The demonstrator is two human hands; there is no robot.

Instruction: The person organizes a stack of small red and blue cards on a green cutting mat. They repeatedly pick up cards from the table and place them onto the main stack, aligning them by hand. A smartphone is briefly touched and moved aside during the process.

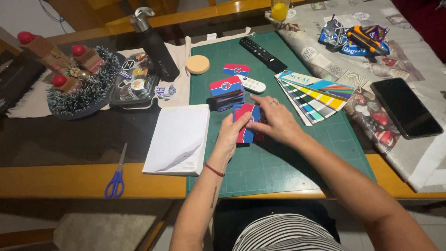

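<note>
Both my hands hold a small bundle of red-and-blue cards (pixel 246 122) over the green cutting mat (pixel 288 162). My left hand (pixel 231 135) grips the bundle from the left side. My right hand (pixel 276 122), with a ring on one finger, covers it from the right. A taller stack of the same cards (pixel 226 92) stands just beyond, and one single card (pixel 236 69) lies farther back on the mat.
A white notepad (pixel 179 139) lies left of the mat and blue scissors (pixel 117 175) at the table's front edge. A colour swatch fan (pixel 316 95), white remote (pixel 253 84), black remote (pixel 262 54), round wooden disc (pixel 197 64), black bottle (pixel 155 44), phone (pixel 405 108) surround.
</note>
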